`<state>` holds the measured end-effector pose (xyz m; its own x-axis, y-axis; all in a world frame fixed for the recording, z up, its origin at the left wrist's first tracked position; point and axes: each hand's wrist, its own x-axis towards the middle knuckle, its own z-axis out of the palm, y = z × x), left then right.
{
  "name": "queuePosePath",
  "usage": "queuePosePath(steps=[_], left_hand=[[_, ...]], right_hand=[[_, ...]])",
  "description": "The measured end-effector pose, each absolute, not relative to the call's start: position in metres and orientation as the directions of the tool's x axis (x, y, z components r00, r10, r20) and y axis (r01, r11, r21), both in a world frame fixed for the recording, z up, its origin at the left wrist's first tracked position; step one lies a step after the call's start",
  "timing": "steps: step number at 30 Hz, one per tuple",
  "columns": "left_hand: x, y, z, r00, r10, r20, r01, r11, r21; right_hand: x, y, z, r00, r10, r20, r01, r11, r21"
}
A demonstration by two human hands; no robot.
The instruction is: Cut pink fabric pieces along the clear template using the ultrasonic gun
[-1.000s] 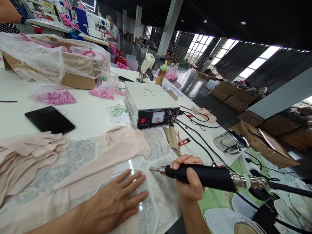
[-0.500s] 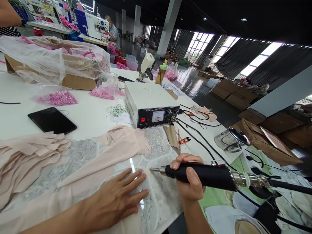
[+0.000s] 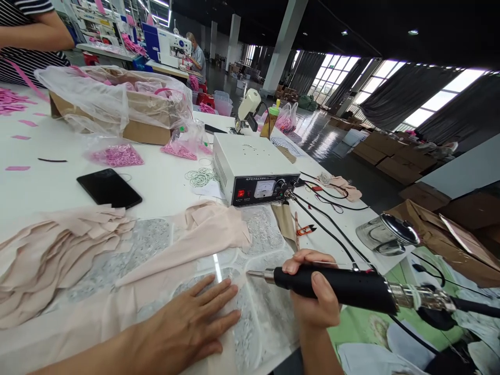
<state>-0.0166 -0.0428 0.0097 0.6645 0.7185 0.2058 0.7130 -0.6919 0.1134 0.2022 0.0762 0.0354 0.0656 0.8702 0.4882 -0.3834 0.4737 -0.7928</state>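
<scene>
Left hand: the left hand (image 3: pixel 187 328) lies flat, palm down, on the pink cloth (image 3: pixel 195 245); its fingers (image 3: pixel 213 299) are spread apart and hold nothing.
Right hand: the right hand (image 3: pixel 314 304) is closed around the black tool (image 3: pixel 351 286), with the fingers clamped on the handle.
Tool: it is held about level at the near edge of the desk (image 3: pixel 164 179). Its metal tip (image 3: pixel 258 273) points left, near the left fingertips and just over the cloth; I cannot tell if it touches.
Cloth: a long strip, spread on the desk under the left palm.
Middle: a white control box (image 3: pixel 250 156) with cables at its front; a black phone (image 3: pixel 109 188) further left.
Far: a cardboard box (image 3: pixel 144 133) under clear plastic.
</scene>
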Motion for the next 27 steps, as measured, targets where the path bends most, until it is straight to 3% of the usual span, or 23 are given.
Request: queuePosePath(steps=[7, 18, 27], left_hand=[[-0.017, -0.044, 0.006, 0.647, 0.724, 0.238, 0.717, -0.684, 0.130], [-0.015, -0.044, 0.009, 0.668, 0.718, 0.195, 0.714, -0.692, 0.105], [-0.017, -0.044, 0.005, 0.651, 0.716, 0.252, 0.708, -0.692, 0.138]], right_hand=[[0.197, 0.067, 0.034, -0.029, 0.874, 0.485, -0.420, 0.429, -0.799], [0.192, 0.067, 0.036, -0.057, 0.860, 0.508, -0.396, 0.448, -0.802], [0.202, 0.063, 0.038, -0.043, 0.864, 0.502, -0.404, 0.445, -0.799]])
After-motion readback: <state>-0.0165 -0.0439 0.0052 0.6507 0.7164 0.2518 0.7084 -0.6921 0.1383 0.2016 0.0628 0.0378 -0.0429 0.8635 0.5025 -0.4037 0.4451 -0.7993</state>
